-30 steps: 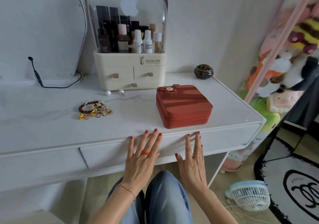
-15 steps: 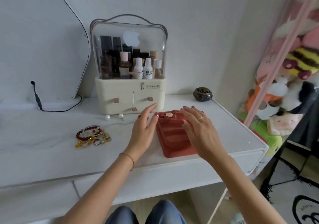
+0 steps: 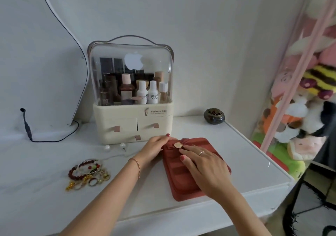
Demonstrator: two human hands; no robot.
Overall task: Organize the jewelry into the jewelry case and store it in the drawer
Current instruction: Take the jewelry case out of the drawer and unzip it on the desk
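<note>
The case, rust-red and ribbed, lies shut on the white desk, right of centre and close to the front edge. A bow with a round gold clasp sits at its far end. Both hands are on it! The left hand comes in from the left and its fingers curl round the far left corner, right by the bow, one red nail showing on top. The right hand lies across the lid, fingers fairly straight, a ring on one finger, fingertips just short of the clasp; it presses rather than grips, as far as this view shows. A thin bracelet circles the left wrist.

Out to the left, well apart from the case, the jewelry waits in a heap on the desk: dark red bead bracelets, gold rings, gold bits all tangled. Beyond it, two pearl pins lie just in front of the cosmetics organizer, cream base with small drawers, clear dome full of bottles. Its base stands just behind the left hand. At the back right of the desk sits a small dark round pot. A black cable trails along the back left. Plush toys are piled off to the right.
</note>
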